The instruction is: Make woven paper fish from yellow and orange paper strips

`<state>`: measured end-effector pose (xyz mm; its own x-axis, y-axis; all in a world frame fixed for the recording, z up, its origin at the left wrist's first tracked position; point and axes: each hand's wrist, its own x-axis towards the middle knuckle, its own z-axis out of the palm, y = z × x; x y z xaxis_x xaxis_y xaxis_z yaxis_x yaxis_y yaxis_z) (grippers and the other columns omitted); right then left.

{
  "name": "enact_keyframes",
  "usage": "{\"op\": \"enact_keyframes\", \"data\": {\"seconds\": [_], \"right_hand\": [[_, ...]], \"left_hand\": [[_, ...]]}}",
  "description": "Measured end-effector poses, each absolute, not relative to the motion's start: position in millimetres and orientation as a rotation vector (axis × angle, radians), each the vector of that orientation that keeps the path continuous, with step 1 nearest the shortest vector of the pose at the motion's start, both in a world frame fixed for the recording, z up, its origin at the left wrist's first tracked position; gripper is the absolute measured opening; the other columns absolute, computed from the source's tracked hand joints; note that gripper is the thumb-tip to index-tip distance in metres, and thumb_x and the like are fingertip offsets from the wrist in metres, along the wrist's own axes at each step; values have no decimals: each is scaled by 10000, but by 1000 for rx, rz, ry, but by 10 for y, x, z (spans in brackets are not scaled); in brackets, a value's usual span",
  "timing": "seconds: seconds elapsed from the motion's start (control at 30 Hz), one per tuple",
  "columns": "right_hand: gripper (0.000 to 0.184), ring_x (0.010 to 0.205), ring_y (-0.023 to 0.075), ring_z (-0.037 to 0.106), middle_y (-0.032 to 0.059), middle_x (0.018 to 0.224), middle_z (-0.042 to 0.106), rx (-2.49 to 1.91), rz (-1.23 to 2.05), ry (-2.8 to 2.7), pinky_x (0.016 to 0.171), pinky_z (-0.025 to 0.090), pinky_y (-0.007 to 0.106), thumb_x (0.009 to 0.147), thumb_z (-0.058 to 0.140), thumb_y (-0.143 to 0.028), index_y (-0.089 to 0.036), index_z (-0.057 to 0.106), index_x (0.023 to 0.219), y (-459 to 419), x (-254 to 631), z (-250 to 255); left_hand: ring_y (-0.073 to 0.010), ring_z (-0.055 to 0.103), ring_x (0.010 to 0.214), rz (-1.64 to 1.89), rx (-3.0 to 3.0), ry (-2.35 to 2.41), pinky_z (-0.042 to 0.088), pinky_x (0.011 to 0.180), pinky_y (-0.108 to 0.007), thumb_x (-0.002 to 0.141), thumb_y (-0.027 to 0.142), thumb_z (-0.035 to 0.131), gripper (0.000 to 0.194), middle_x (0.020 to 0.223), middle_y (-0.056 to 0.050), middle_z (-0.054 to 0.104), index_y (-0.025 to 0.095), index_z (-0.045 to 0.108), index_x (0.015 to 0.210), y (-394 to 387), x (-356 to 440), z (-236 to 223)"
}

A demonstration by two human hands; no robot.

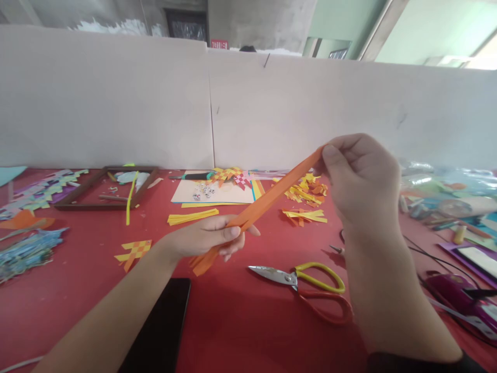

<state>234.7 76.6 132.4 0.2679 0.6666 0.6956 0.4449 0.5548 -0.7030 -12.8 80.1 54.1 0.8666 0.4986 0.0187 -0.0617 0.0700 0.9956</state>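
A bundle of orange paper strips (274,194) stretches slantwise between my two hands above the red table. My left hand (215,235) is closed round its lower part, thumb on top, and the loose ends hang out below the palm. Up to the right, my right hand (359,173) pinches the upper end between thumb and fingers. Beneath them lie scissors (295,280) with one yellow and one red handle, their blades apart. A woven yellow and orange paper fish (135,253) rests left of my left forearm.
Yellow strips (193,216), paper scraps (306,191) and a white card (190,192) lie toward the back. A brown frame (104,208) is at the left, a black tablet-like slab (166,321) in front. A white partition (272,114) bounds the far edge. Cables run at the right.
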Motion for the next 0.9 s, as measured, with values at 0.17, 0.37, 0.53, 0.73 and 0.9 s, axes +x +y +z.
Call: {"op": "enact_keyframes", "data": {"seconds": [0.17,0.37,0.53,0.73,0.9], "right_hand": [[136,579,98,590,-35,643,618,-1076,223,-1365,550,481,234,856,552,-106,-215,605,795,774,2319,1331],[117,584,103,561,-35,641,602,-1012,454,-1530,566,480,241,884,597,-192,-230,602,774,661,2275,1348],[120,591,94,549,-21,669,594,-870,816,-1780,543,459,227,916,588,-268,-205,611,816,421,2153,1380],[137,675,95,598,-18,721,610,-917,947,-1891,640,499,229,938,529,-195,-194,597,818,307,1949,1335],[124,676,96,601,-27,733,614,-917,1004,-1875,648,505,238,939,535,-231,-196,585,831,327,1920,1274]], "left_hand": [[-98,414,620,349,1505,488,441,632,-260,989,410,394,343,756,18,447,206,588,1185,888,-174,436],[-263,606,1108,-154,1891,650,465,938,-354,804,480,681,536,1223,-87,655,219,586,1263,865,-434,724],[-315,406,1365,290,1731,554,386,1069,-423,768,504,717,740,1459,-141,482,221,442,1395,613,-336,1001],[-185,680,940,749,1068,617,497,926,-337,848,403,673,251,933,-64,713,165,627,911,430,30,1011],[-112,690,807,781,949,573,514,728,-182,752,266,787,202,799,-15,709,161,627,816,441,50,1016]]}}
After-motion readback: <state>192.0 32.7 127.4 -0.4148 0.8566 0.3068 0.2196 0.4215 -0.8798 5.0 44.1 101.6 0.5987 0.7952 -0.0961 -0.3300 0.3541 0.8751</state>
